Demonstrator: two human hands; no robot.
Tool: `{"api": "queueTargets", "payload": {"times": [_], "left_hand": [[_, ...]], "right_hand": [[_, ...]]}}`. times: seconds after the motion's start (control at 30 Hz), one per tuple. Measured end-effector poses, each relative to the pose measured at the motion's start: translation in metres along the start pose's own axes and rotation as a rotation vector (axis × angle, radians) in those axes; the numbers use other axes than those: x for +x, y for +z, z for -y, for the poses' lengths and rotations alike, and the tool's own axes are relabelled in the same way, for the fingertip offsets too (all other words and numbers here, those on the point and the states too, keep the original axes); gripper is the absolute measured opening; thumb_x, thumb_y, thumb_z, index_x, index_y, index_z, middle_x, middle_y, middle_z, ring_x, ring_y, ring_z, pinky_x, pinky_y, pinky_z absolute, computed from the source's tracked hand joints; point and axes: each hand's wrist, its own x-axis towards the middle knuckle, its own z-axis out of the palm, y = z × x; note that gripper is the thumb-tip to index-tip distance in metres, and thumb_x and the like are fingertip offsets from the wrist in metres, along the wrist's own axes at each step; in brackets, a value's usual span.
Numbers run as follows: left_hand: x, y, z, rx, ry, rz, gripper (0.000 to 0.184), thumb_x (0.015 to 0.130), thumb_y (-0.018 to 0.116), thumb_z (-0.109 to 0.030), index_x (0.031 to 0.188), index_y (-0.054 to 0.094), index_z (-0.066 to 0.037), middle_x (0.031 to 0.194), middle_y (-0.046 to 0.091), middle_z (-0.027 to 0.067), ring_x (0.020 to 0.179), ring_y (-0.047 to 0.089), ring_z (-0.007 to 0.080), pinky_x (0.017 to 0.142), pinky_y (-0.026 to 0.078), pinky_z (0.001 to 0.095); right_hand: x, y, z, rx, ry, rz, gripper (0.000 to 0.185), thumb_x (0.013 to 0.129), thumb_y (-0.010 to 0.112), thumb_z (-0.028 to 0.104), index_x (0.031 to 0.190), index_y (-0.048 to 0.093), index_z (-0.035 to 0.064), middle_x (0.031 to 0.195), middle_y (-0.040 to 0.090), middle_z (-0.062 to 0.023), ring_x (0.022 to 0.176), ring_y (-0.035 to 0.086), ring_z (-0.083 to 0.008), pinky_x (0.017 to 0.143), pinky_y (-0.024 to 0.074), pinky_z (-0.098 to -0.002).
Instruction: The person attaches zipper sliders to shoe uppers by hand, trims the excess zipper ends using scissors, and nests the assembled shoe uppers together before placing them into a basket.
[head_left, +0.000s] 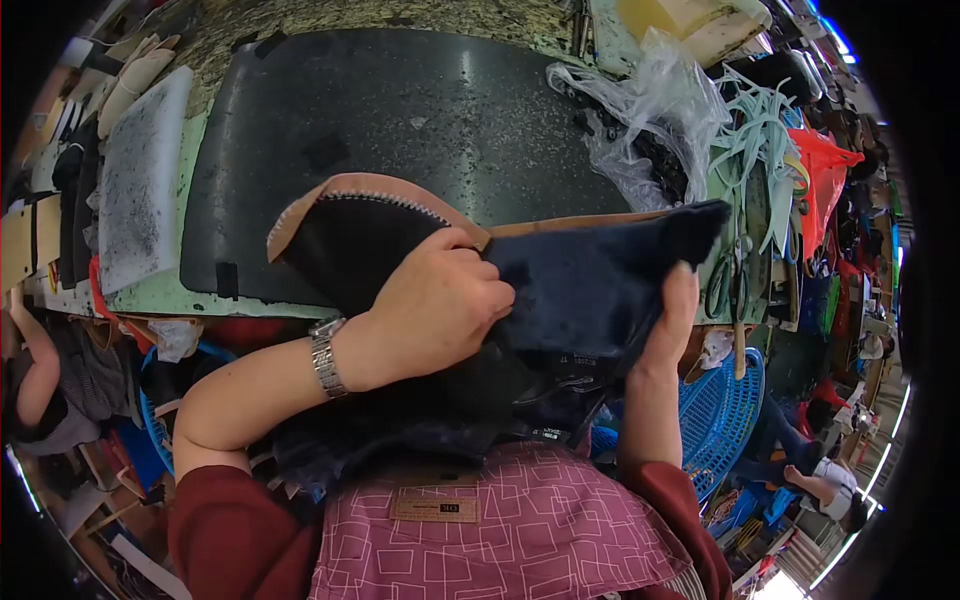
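Head view. Nearest the camera is the apron point(560, 530), with a label point(435, 510) on its front. Beyond it, the piece point(590, 290), dark and soft with a tan edge point(400, 187), is raised between both hands at the near side of the bench point(190, 298). Left hand point(440, 300): closed, fingers curled, gripping the middle of the piece. Right hand point(665, 325): gripping the right end, thumb on the near face, fingers hidden behind.

Step in hand, as judged: holding the piece spread. A shift of it calls for both grips to be firm and for the folded lower part to hang free of the lap.

Edges: stitching runs along the curved left part of the tan edge. The far side of the piece overlaps the mat point(400, 110) in view; contact cannot be confirmed. Open room lies forward, over the mat. Room on the right is limited by the plastic bag point(650, 95) and the scissors point(740, 260); on the left, by the white block point(140, 190).
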Motion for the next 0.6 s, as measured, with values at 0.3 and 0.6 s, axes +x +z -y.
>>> {"api": "queueTargets", "payload": {"times": [0.3,0.6], "left_hand": [[0.009,-0.017,0.006,-1.208,-0.255,0.023,0.008,0.075,0.063,-0.008,0.080,0.067,-0.004,0.079,0.063,0.0045,0.086,0.056,0.0133,0.081,0.041,0.0264],[0.015,-0.015,-0.014,-1.148,-0.575,0.013,0.013,0.075,0.063,-0.008,0.083,0.065,0.002,0.067,0.064,0.0042,0.062,0.054,0.0039,0.059,0.044,0.0210]], "right_hand": [[0.039,0.059,-0.014,-0.691,-0.303,0.180,0.033,0.078,0.062,0.026,0.097,0.055,0.0007,0.080,0.060,-0.0079,0.063,0.055,-0.0165,0.061,0.0438,-0.0248],[0.040,0.051,-0.011,-0.271,-0.267,0.319,0.019,0.075,0.063,0.007,0.065,0.048,0.0016,0.074,0.049,-0.0013,0.061,0.043,-0.0083,0.056,0.0342,-0.0207]]}}
